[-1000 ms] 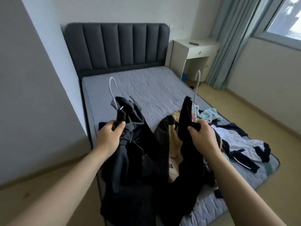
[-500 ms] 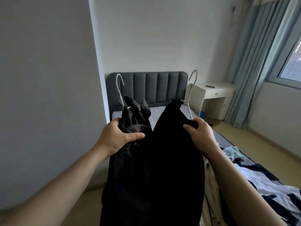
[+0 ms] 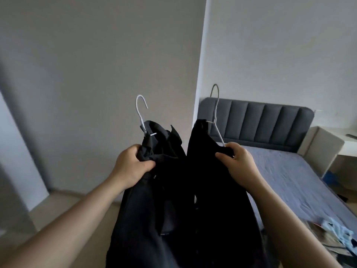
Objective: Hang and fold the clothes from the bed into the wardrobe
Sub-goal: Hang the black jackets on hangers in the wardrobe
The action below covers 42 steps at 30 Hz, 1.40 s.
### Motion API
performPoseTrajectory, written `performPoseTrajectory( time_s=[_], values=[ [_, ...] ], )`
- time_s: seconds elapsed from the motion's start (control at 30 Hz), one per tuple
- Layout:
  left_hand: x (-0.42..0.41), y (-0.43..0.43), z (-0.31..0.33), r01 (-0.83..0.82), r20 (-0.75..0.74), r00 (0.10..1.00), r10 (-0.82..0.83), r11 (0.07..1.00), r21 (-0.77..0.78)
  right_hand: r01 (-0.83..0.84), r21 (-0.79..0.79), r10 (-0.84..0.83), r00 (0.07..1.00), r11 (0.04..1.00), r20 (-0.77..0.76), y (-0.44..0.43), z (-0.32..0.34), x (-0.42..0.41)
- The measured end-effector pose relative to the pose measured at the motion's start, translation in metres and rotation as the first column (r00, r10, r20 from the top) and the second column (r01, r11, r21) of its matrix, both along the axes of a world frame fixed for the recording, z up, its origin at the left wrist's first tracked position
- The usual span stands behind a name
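Bed [image 3: 286,176] sits off to the right w/ grey headboard [image 3: 270,124] behind it and a few leftover clothes [image 3: 336,229] bunched at its near corner; wardrobe not in view. Up front, in mid-air, hang two black garments: left garment [image 3: 139,219], jacket-like w/ a collar, and right garment [image 3: 222,209], plainer. Both droop well below the hands & touch down the middle. Prob. soft, floppy, light-to-medium weight, not fragile. Fabric will likely swing & slide, esp. off thin wire, so the safe hold is up top at the shoulder/neck where cloth wraps the frame, i.e. pinch cloth + wire together and leave the hooks free for a rail. Left hanger [image 3: 140,118] and right hanger [image 3: 219,134] are thin pale wire, prob. stiff vs. the cloth, hooks sticking up clear above each garment. Left hand [image 3: 131,165] grips left garment's shoulder just under the hook; right hand [image 3: 237,163] does the same on right garment, where the hanger's arm runs into the fist. Left fingers curl over bunched fabric w/ thumb [image 3: 148,164] clamped across the front. Right fingers [image 3: 222,157] are folded tight on cloth; whether they also touch wire can't be told. No gap shows in either grip.
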<state>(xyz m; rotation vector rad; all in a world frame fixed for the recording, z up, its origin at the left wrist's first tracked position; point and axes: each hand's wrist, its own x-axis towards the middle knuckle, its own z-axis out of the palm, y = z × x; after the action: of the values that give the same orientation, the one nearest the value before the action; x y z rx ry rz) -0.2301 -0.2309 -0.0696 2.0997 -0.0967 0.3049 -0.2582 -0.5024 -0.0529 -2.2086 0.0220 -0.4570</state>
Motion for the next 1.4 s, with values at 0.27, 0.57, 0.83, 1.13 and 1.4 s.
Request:
performPoseTrajectory(
  time_s=[0.27,0.57,0.83,1.13,1.4],
  values=[
    [-0.010,0.121,-0.001,-0.213,0.009,0.977,0.214,0.975,-0.056,-0.241,-0.031,0.241,0.971,0.970,0.004,0.118,0.012,0.046],
    [-0.011,0.279,0.001,-0.324,0.020,0.945,0.327,0.942,-0.090,-0.363,-0.012,0.363,0.930,0.932,0.047,0.286,0.010,0.091],
    [-0.019,0.401,-0.004,-0.460,0.014,0.886,0.463,0.884,-0.087,-0.524,0.044,0.523,0.851,0.850,0.042,0.428,-0.004,0.119],
    [-0.015,0.525,-0.011,-0.673,0.010,0.738,0.675,0.737,-0.056,-0.755,0.042,0.755,0.655,0.654,0.026,0.587,-0.003,0.185],
    [-0.024,0.621,-0.022,-0.828,-0.016,0.559,0.829,0.556,-0.077,-0.890,0.036,0.890,0.455,0.454,0.026,0.729,-0.011,0.217]
  ],
)
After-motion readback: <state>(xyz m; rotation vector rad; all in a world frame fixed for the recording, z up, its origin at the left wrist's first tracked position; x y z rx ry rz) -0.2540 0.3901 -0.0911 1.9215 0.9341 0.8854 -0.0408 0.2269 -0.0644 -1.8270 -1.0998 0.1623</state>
